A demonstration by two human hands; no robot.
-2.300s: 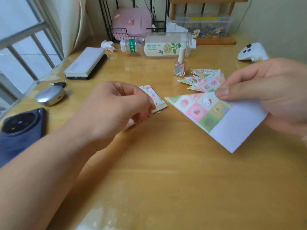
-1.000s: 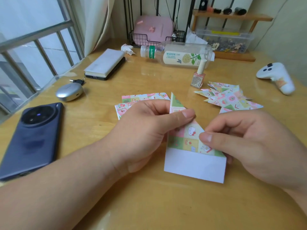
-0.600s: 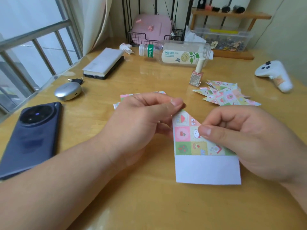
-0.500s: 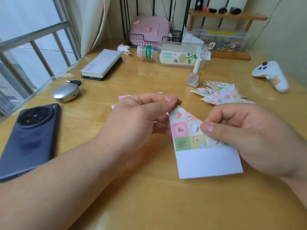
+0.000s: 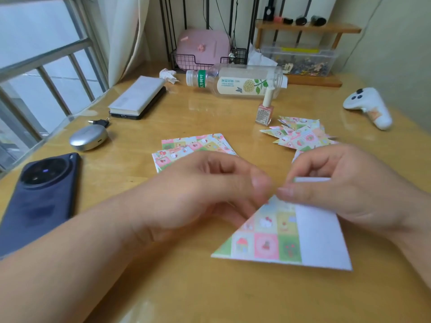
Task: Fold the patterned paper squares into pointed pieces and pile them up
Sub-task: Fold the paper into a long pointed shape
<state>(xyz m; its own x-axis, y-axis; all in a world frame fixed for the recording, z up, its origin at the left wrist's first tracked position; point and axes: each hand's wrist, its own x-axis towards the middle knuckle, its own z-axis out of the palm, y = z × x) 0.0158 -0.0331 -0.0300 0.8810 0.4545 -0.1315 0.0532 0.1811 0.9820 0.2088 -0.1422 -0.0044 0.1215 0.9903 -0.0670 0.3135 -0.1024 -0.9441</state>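
Head camera view, looking down at a wooden table (image 5: pixel 163 287). Two bare hands meet near the centre, slightly blurred.

The left hand (image 5: pixel 210 194) has its fingers curled, with thumb and fingertips pinching the top corner of a half-folded paper (image 5: pixel 286 238). The right hand (image 5: pixel 345 190) grasps the same paper from the right, its thumb lying across the upper edge and a white strip of paper showing between its fingers. The thumbs almost touch.

The half-folded paper hangs from the hands just above the near table. Its left part is a patterned triangle of pink, green and yellow squares; its right part is plain white.

Just beyond the left hand, a stack of flat squares (image 5: pixel 193 145) lies on the table. Farther right, beyond the right hand, sits a pile of pointed pieces (image 5: pixel 300 134), fanned and overlapping.

A pink nail polish bottle (image 5: pixel 264 110) stands just beside that pile. Behind it a clear plastic bottle (image 5: pixel 238 82) lies on its side. A dark phone (image 5: pixel 39 199) rests at the left edge, with a silver earbud case (image 5: pixel 88 137) beyond it. A white controller (image 5: pixel 368 106) lies at the far right.
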